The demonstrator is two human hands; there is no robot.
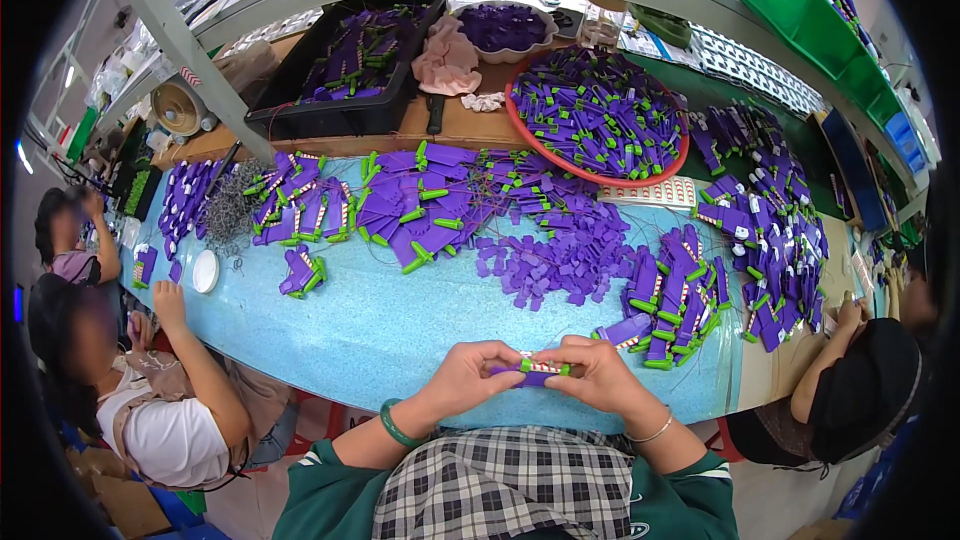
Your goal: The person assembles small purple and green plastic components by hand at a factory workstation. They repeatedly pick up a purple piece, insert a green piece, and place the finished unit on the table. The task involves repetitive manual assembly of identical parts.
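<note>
Close to the table's near edge, both my hands hold one small purple plastic part (pixel 536 378) with green ends and a red-and-white striped strip. My left hand (pixel 468 377) pinches it at the left end. On the opposite end, my right hand (pixel 603 378) grips it with thumb and fingertips near the strip. Parts of it are hidden behind my fingers. Just beyond my right hand lies a pile of similar purple-and-green parts (pixel 672 300). Straight ahead of my hands is a heap of small loose purple pieces (pixel 555 258).
A red round basket (pixel 687 155) full of purple-green parts stands at the back, beside a black bin (pixel 330 121). More purple-green assemblies (pixel 425 195) with thin wires lie mid-table. A white lid (pixel 205 271) sits left. Co-workers sit on both sides; a shelf frame (pixel 190 60) rises behind.
</note>
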